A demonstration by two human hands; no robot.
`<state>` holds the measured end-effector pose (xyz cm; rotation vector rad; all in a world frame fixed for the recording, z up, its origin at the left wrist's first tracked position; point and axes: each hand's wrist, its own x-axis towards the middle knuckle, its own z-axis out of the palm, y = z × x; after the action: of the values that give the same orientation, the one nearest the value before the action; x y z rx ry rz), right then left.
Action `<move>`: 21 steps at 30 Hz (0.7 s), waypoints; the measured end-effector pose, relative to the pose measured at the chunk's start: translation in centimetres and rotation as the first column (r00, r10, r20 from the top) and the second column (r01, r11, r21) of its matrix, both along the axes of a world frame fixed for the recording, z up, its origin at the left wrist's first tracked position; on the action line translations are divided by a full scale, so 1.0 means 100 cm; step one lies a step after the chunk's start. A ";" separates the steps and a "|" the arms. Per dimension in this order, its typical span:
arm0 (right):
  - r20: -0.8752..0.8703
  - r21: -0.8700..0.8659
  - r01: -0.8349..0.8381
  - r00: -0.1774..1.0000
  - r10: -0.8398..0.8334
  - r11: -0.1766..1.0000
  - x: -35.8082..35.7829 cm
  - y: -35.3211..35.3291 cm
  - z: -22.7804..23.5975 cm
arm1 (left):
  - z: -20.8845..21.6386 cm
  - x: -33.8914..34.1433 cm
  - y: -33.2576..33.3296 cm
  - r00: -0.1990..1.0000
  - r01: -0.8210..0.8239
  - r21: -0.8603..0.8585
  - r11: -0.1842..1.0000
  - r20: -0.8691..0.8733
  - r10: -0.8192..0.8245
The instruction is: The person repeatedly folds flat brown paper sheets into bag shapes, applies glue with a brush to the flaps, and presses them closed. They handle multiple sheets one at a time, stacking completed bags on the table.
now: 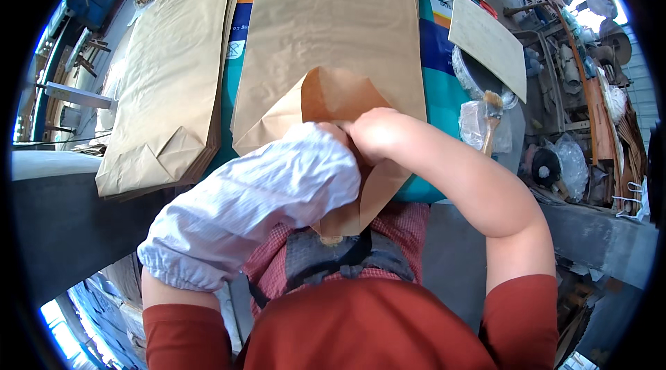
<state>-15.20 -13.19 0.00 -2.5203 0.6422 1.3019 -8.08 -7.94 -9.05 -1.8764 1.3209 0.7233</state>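
A large brown paper bag [333,30] lies on a stack of similar bags in front of me, its near end opened into folded flaps [340,92]. My left hand [334,132], below a light striped sleeve cover, is at that opened end, and its fingers are mostly hidden. Beside it, nearly touching, my right hand [373,135] is closed with the fingers curled inward at the paper. Toward my body, a pointed flap [357,210] hangs over the table's near edge. What lies under both hands is hidden.
Another stack of brown bags [163,78] with folded ends is on the left. Teal printed sheeting [437,99] covers the table beneath. At the right are a pale board [488,44] over a round basin [479,82], a brush [491,120] and clear plastic [570,162].
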 end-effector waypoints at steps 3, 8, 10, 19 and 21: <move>-0.052 -0.138 0.074 0.995 -0.081 0.988 0.008 0.010 -0.011 | 0.031 0.027 0.027 0.963 0.223 -0.298 0.928 -0.082 -0.258; 0.388 -0.326 0.210 0.919 -0.072 0.922 -0.079 0.008 -0.029 | 0.035 0.065 0.056 0.948 0.278 -0.556 0.784 0.026 -0.318; 0.553 -0.462 0.253 0.831 0.053 0.850 -0.093 0.005 -0.060 | 0.022 0.078 0.067 0.974 0.227 -0.582 0.781 0.151 -0.171; 0.548 0.268 -0.055 0.830 -0.105 0.962 -0.100 -0.006 -0.008 | 0.046 0.123 0.060 0.611 -0.410 -0.307 0.859 -0.791 0.010; 0.575 0.253 -0.085 0.815 -0.079 0.964 -0.094 0.003 0.009 | 0.052 0.123 0.052 0.584 -0.398 -0.202 0.895 -0.808 0.077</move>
<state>-24.60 -12.93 0.86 -2.4836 0.2930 0.4981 4.19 -2.78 -3.82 -2.1477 1.8412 1.7113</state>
